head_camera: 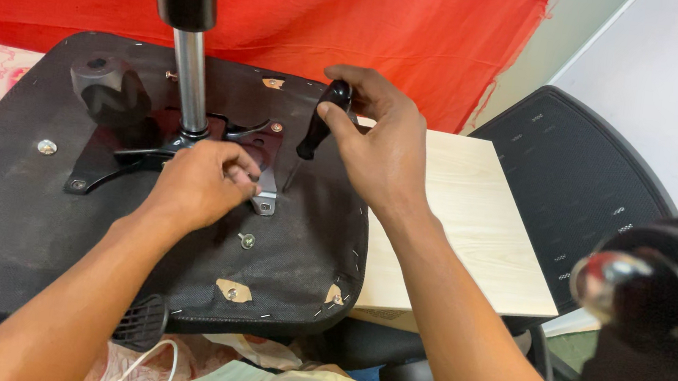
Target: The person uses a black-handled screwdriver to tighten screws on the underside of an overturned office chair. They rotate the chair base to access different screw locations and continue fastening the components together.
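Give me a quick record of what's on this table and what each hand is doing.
Seat: black chair seat, underside up, on the table
Plate: black metal plate with a post standing from it
Left hand: left hand rests on the plate's corner
Right hand: right hand grips a screwdriver, tip down by the plate
Beside: wooden board, chair back

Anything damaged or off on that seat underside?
Yes. The black fabric lining is torn around bolt points near the front edge and corner, baring tan material. A bolt sits loose-looking, away from the bracket. Right hand holds a screwdriver; left hand is on the bracket.
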